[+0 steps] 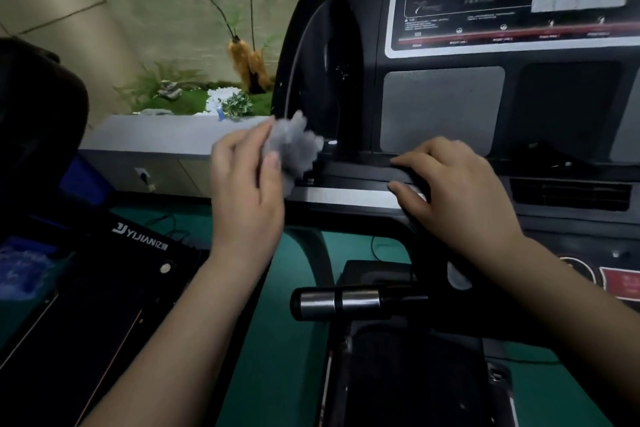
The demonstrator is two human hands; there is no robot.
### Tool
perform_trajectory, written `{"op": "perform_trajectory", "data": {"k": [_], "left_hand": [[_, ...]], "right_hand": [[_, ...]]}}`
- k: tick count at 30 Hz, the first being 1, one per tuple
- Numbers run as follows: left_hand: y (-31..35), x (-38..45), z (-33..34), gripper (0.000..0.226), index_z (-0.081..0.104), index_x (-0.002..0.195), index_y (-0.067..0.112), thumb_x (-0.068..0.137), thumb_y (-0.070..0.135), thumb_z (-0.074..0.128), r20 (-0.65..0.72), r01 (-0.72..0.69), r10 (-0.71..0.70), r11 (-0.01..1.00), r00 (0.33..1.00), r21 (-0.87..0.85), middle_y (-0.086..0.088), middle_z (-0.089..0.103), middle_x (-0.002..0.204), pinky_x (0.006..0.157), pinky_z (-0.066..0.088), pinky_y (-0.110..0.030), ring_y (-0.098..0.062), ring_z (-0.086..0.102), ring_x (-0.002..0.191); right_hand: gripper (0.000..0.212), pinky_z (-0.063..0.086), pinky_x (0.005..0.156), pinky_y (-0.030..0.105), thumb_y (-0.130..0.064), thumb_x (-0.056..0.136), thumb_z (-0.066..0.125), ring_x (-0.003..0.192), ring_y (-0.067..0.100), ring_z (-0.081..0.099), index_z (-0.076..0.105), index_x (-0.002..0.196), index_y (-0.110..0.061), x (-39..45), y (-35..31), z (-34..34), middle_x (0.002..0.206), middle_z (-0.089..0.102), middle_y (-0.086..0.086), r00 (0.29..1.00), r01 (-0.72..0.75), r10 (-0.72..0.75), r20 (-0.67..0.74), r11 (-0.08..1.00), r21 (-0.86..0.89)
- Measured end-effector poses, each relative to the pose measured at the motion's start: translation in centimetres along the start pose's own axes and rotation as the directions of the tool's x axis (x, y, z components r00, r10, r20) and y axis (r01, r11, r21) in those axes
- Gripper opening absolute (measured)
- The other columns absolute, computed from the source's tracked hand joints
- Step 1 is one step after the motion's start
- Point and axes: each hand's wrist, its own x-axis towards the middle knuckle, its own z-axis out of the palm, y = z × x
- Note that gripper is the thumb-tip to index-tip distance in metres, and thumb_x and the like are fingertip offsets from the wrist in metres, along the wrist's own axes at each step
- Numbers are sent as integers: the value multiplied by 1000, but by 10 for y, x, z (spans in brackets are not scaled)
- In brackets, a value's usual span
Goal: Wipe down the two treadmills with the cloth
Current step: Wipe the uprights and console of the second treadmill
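Two hands are in view — the left hand [244, 180] pinches one crumpled grey cloth [294, 146] between thumb and fingers, holding it against the left edge of the near treadmill's console [450, 107]; the right hand [453, 191] rests with fingers curled over the console's front ledge, gripping it. Two treadmills show: this one, and a second black treadmill [104, 281] at lower left. One planter [194, 104] behind holds green plants.

Green floor [287, 350], beige wall [145, 21], planter ledge [156, 135]
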Motion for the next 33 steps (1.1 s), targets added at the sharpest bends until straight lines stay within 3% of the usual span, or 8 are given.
{"op": "perform_trajectory", "data": {"k": [2, 4, 8, 12, 14, 19, 28, 33], "left_hand": [[-2, 16, 18, 42, 55, 133, 14, 98, 27, 35, 171, -133, 112, 983, 979, 123, -7, 51, 125, 108, 32, -30, -16, 44, 119], [-7, 14, 39, 43, 59, 128, 15, 97, 32, 36, 345, -283, 191, 929, 919, 239, -12, 56, 123, 102, 39, -46, -32, 47, 118], [-4, 37, 53, 52, 62, 124, 25, 96, 43, 22, 470, -336, 169, 893, 867, 299, -5, 62, 114, 96, 42, -44, -29, 52, 110], [11, 73, 69, 47, 57, 127, 33, 100, 45, 20, 622, -267, -42, 879, 782, 396, -7, 59, 123, 96, 40, -40, -32, 51, 114], [16, 69, 73, 46, 56, 127, 31, 101, 44, 20, 632, -264, -60, 875, 773, 406, -9, 57, 124, 95, 40, -40, -33, 51, 113], [8, 35, 37, 50, 63, 119, 25, 93, 42, 24, 539, -303, 122, 916, 834, 263, -3, 61, 115, 92, 44, -40, -27, 53, 107], [14, 67, 73, 37, 57, 127, 30, 100, 36, 32, 600, -182, -114, 894, 792, 410, -6, 59, 125, 97, 42, -41, -31, 51, 115], [16, 44, 41, 22, 67, 111, 25, 95, 21, 53, 540, -112, -21, 971, 841, 211, 2, 57, 114, 93, 36, -30, -21, 45, 110]], "right_hand": [[33, 46, 75, 39, -39, 87, 61, 85, 26, 54, 66, 113, -20, -2, 1, 1, 94, 59, 1, 1000, -13, 13, -16, 1000, 9], [34, 46, 75, 38, -40, 87, 59, 85, 25, 54, 67, 114, -20, -3, 2, 1, 94, 59, 0, 1000, -15, 16, -25, 1000, 24], [34, 45, 74, 35, -40, 87, 59, 84, 21, 54, 67, 114, -21, -3, 2, 2, 93, 59, -3, 999, -21, 22, -25, 999, 42], [33, 45, 73, 33, -41, 86, 61, 82, 20, 53, 68, 111, -21, -1, 3, 1, 90, 58, -4, 999, -29, 30, -16, 997, 70], [33, 46, 72, 32, -43, 83, 63, 82, 21, 54, 70, 108, -22, 4, 5, -1, 88, 58, -4, 1000, -26, 25, 12, 995, 91], [37, 51, 70, 36, -52, 79, 58, 86, 22, 57, 70, 101, -26, 17, 12, -9, 89, 58, -5, 996, 9, -18, 93, 995, 99], [33, 49, 67, 34, -49, 81, 58, 86, 22, 56, 68, 99, -23, 14, 12, -8, 92, 58, -4, 996, 52, -57, 72, 997, 64], [31, 47, 65, 32, -48, 81, 59, 84, 21, 56, 68, 97, -23, 14, 13, -7, 90, 58, -5, 996, 60, -63, 68, 997, 58]]}}
